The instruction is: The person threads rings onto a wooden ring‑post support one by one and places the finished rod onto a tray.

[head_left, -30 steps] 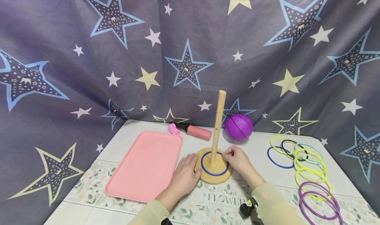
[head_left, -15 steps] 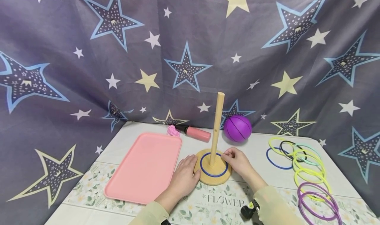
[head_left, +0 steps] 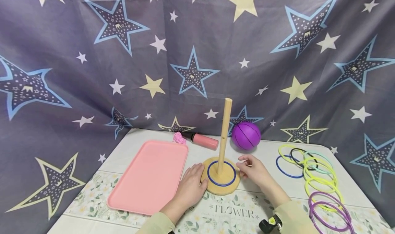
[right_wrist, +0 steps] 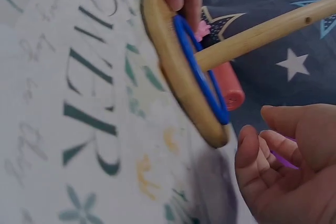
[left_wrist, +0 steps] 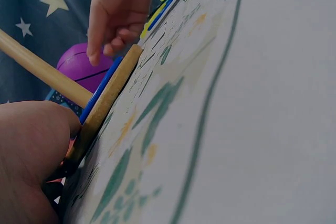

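A wooden stand, a round base [head_left: 220, 187] with an upright peg [head_left: 226, 134], is on the table in the head view. A blue ring [head_left: 221, 185] lies flat on the base, around the peg's foot. My left hand [head_left: 191, 186] rests against the base's left edge, fingers nearly straight. Just right of the base, my right hand [head_left: 254, 172] is apart from the ring, its fingers loosely bent and holding nothing. The right wrist view shows a gap between that hand [right_wrist: 294, 161] and the base [right_wrist: 181, 77].
A pink tray [head_left: 149, 177] lies left of the stand. Behind are a pink object [head_left: 179, 138], a pink-and-black pump [head_left: 205, 141] and a purple ball [head_left: 246, 136]. At right lie yellow rings [head_left: 322, 183], purple rings [head_left: 330, 208], another blue ring [head_left: 288, 175], and black and mint ones.
My right hand has let go of the blue ring's right side and drawn back slightly to the right. The left hand stays at the base. The head view has tilted up a little.
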Action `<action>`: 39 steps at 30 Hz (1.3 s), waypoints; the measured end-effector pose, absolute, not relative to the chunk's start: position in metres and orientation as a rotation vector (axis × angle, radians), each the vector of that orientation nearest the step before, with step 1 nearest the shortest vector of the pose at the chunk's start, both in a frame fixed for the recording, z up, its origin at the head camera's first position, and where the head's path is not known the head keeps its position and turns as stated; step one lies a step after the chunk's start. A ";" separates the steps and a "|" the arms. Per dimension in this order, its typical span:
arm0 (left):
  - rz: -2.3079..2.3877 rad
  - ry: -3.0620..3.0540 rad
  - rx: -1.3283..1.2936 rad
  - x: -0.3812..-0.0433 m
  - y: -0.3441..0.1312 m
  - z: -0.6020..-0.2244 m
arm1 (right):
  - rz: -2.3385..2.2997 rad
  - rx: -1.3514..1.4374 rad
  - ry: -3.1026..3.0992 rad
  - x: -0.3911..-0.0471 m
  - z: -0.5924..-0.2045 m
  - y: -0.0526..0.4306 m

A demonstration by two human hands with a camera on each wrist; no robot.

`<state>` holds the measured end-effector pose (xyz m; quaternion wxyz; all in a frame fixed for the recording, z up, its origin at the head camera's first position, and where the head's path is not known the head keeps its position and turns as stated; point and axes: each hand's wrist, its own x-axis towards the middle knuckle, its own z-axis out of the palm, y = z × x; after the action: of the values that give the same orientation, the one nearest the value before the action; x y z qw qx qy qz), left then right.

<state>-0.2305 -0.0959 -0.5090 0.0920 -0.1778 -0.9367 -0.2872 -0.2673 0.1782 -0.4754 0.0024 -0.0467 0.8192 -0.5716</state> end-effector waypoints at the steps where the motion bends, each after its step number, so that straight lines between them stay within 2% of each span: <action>1: -0.855 -2.783 -0.527 -0.230 -0.096 -0.509 | -1.791 -0.156 2.581 -0.266 -0.473 0.180; 16: -0.845 -2.760 -0.536 -0.228 -0.097 -0.507 | -1.702 -0.175 2.780 -0.230 -0.437 0.219; 39: -0.820 -2.765 -0.536 -0.230 -0.097 -0.508 | -1.434 0.001 3.027 -0.189 -0.436 0.307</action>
<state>-0.2297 -0.0973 -0.5079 0.1039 -0.1817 -0.9375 -0.2780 -0.1894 0.3067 -0.4358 -0.1038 0.0002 0.8989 -0.4257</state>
